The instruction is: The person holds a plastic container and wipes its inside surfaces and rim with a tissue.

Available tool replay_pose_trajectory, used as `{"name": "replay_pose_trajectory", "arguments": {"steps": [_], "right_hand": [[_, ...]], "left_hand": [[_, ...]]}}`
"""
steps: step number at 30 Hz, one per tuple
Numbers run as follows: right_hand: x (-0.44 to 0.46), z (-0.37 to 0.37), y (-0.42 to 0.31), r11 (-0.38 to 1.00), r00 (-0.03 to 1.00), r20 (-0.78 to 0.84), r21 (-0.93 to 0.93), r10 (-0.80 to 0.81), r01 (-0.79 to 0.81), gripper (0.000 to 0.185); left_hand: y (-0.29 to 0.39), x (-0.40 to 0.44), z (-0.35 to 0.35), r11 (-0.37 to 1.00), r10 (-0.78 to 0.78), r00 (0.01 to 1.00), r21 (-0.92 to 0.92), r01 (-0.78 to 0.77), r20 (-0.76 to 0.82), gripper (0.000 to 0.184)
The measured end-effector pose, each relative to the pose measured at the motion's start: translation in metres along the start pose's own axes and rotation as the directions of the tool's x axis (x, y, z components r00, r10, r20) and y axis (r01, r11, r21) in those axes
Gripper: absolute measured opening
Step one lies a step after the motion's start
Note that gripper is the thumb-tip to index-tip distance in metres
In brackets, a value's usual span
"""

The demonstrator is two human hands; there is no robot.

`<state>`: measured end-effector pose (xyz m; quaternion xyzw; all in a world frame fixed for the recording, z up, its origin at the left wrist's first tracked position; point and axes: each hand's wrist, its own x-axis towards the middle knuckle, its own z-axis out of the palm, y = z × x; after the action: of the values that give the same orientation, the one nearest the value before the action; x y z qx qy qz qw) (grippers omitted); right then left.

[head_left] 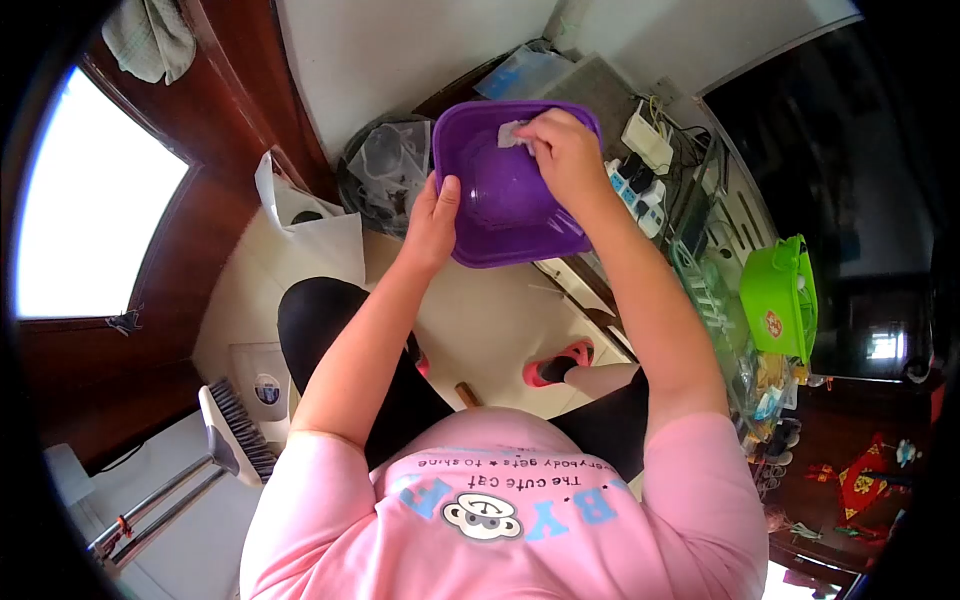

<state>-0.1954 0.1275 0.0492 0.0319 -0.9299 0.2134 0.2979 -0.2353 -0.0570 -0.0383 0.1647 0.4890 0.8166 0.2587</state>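
Note:
A purple square basin (505, 195) is held up in front of me, tilted so that its inside shows. My left hand (433, 222) grips its left wall, thumb on the inner side and the other fingers behind the rim. Inside the basin, near the upper right, my right hand (560, 145) is closed on a crumpled white tissue (513, 134), which lies against the inner surface. Part of the right hand's fingers is hidden behind the tissue.
Behind the basin stands a bin with a clear bag (392, 165). Power strips (640, 195) and cables lie at the right, with a green basket (780, 300) beyond. A broom (235, 432) is at the lower left, and a white bag (318, 235) stands left of the bin.

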Motion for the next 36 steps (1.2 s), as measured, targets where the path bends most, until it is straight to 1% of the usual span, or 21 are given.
{"name": "replay_pose_trajectory", "arguments": {"steps": [2,4,5,6,8,10,12,14,15,17,18,20,22,23,24,26,27,29,30,32,36], "right_hand": [[-0.008,0.01,0.009,0.997,0.998,0.032,0.052,0.054,-0.055,0.013],[-0.033,0.02,0.004,0.998,0.979,0.204,-0.052,0.031,-0.021,0.018],[-0.05,0.02,-0.004,1.0,0.966,0.256,-0.019,0.022,-0.018,0.019],[-0.065,0.025,-0.006,0.992,0.955,0.298,0.121,0.006,-0.044,0.017],[-0.072,0.019,-0.013,0.996,0.93,0.366,0.079,0.006,-0.038,0.014],[-0.047,0.006,-0.012,0.996,0.972,0.232,-0.077,-0.032,0.051,0.013],[-0.012,-0.002,-0.007,0.997,0.998,0.055,-0.071,-0.003,0.006,0.009],[0.002,0.005,0.009,1.0,1.0,0.006,-0.003,0.026,-0.026,0.01],[-0.005,0.01,0.011,1.0,1.0,0.006,-0.002,0.022,-0.022,0.01],[-0.031,0.023,0.011,0.993,0.974,0.195,-0.04,0.115,-0.11,0.01],[-0.046,0.028,0.007,0.994,0.978,0.193,0.059,0.084,-0.097,0.011],[-0.062,0.02,-0.006,0.988,0.925,0.373,0.093,0.077,-0.12,0.01],[-0.055,0.013,-0.005,0.99,0.943,0.32,0.078,0.087,-0.118,0.01],[-0.05,0.009,-0.003,0.992,0.958,0.273,0.065,0.088,-0.109,0.01],[-0.031,0.001,-0.008,0.99,0.964,0.226,-0.029,0.14,-0.137,0.009],[-0.001,0.005,0.004,0.997,0.998,0.055,-0.071,-0.039,0.043,0.009],[0.005,0.008,0.012,0.996,0.998,0.054,-0.074,-0.038,0.042,0.009],[0.01,0.015,0.025,0.936,0.972,0.181,-0.291,-0.151,0.2,0.011],[0.01,0.015,0.026,0.936,0.971,0.184,-0.289,-0.151,0.2,0.011],[0.008,0.01,0.03,0.869,0.965,0.254,-0.459,-0.07,0.183,0.014],[0.005,0.007,0.033,0.861,0.946,0.319,-0.494,0.053,0.118,0.018]], "left_hand": [[0.0,0.001,0.0,1.0,0.012,1.0,0.028,-0.013,0.019,0.05],[-0.008,0.0,-0.006,0.996,0.067,0.997,0.056,-0.066,-0.03,0.05],[-0.008,0.001,-0.009,0.996,0.068,0.997,0.057,-0.066,-0.037,0.05],[-0.003,0.003,-0.011,0.997,0.039,0.999,0.068,-0.037,-0.034,0.05],[-0.003,0.007,-0.011,0.997,0.012,1.0,0.079,-0.01,-0.027,0.051],[-0.011,0.008,-0.01,0.986,0.071,0.997,0.15,-0.067,-0.019,0.051],[-0.014,0.008,-0.009,0.985,0.06,0.998,0.161,-0.058,-0.012,0.051],[-0.012,0.009,-0.007,0.983,0.068,0.998,0.173,-0.066,-0.007,0.051],[-0.011,0.006,-0.005,0.991,0.07,0.997,0.116,-0.067,-0.021,0.052],[-0.011,0.007,-0.009,0.996,0.074,0.996,0.057,-0.071,-0.046,0.052],[-0.013,0.008,-0.012,0.997,0.053,0.997,0.059,-0.05,-0.056,0.052],[-0.014,0.009,-0.014,0.998,0.031,0.997,0.061,-0.027,-0.064,0.052],[-0.013,0.01,-0.012,0.996,0.02,0.998,0.09,-0.014,-0.062,0.051],[-0.014,0.01,-0.009,0.996,0.015,0.998,0.088,-0.01,-0.058,0.051],[-0.014,0.008,-0.005,0.995,0.019,0.999,0.098,-0.014,-0.05,0.05],[-0.015,0.007,0.0,0.994,0.026,0.999,0.105,-0.022,-0.041,0.049],[-0.016,0.008,0.002,0.99,0.05,0.999,0.133,-0.047,-0.019,0.049],[-0.015,0.009,0.003,0.984,0.074,0.997,0.161,-0.074,0.003,0.049],[-0.013,0.008,0.004,0.991,0.066,0.998,0.116,-0.065,-0.001,0.049],[-0.011,0.004,0.005,0.996,0.052,0.999,0.069,-0.051,-0.016,0.049],[-0.011,0.004,0.009,0.992,0.094,0.995,0.083,-0.092,-0.025,0.051]]}}
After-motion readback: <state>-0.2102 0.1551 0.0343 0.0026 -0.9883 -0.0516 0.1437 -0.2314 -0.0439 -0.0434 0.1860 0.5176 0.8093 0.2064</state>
